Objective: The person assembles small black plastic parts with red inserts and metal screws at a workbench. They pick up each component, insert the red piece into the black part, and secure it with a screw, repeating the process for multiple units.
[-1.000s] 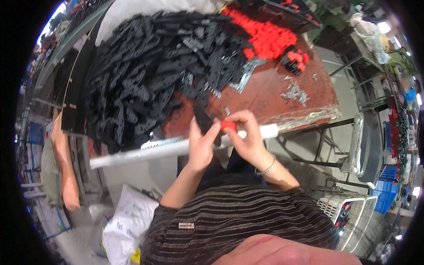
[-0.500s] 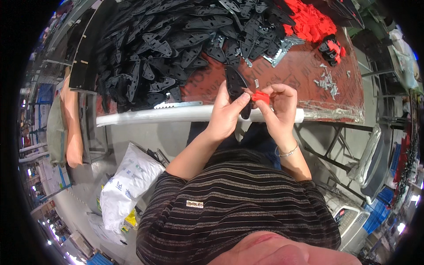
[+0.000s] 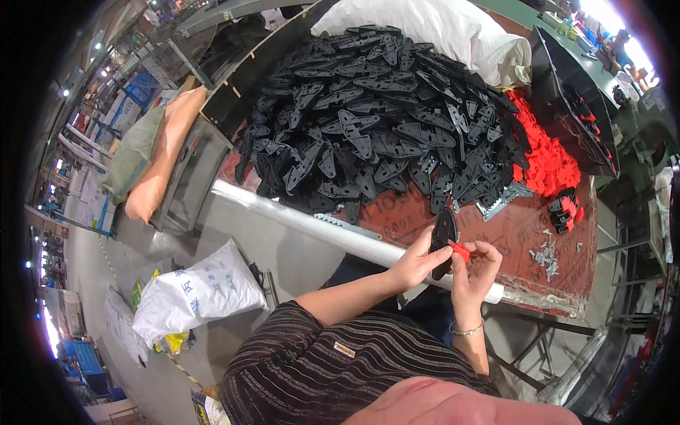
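My left hand (image 3: 416,265) is closed round a black plastic plate (image 3: 444,228), long with rounded ends, held edge-up over the near side of the table. In my right hand (image 3: 477,275), a small red plastic piece (image 3: 462,251) is pinched between thumb and fingers, right against the black plate. Whether the two parts are joined cannot be seen behind the fingertips. A large heap of similar black plates (image 3: 382,106) lies beyond my hands. To its right is a pile of red pieces (image 3: 545,152). Small metal springs (image 3: 547,256) are scattered to the right of my hands.
A white roll (image 3: 304,225) runs along the table's near edge. Toothed metal strips (image 3: 348,224) lie by the heap. One black plate with red pieces (image 3: 564,210) rests at right. A white sack (image 3: 425,28) stands behind the heap; another white sack (image 3: 202,290) is on the floor.
The view has swung, so the table appears lower and more of its far side shows. Both hands keep the black plate and red piece together. The spring near the red piece no longer shows.
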Demonstrator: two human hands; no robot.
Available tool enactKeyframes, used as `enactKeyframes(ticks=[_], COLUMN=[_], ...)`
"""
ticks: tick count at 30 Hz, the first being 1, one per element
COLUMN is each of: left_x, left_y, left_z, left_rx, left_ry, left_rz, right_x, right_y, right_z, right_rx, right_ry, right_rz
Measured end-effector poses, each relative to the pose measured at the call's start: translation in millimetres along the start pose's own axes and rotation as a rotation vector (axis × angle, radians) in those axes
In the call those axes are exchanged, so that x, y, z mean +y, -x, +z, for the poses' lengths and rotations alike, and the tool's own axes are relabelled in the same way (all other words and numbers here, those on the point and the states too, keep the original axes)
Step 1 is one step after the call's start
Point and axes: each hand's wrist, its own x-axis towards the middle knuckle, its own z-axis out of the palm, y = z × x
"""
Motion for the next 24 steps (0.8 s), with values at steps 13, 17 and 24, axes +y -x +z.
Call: enactKeyframes(ticks=[13,17,24], left_x=[3.2,9.0,6.8], left_y=[10.9,13.9,16.4], left_z=[10.3,4.8,13.5], left_rx=[-0.237,-0.294,-0.32], left_ry=[0.109,0.012,0.122], left_rz=[-0.288,-0.364,-0.377], right_x=[-31.4,-24.4,-39.2], right_y=[-19.9,-12.5,-2.6], right_z=[0.1,-0.7,-5.8], right_rx=[-0.292,-0.304,-0.203], right_ry=[-0.482,-0.379,-0.228], right_rz=[0.281,0.209,0.125])
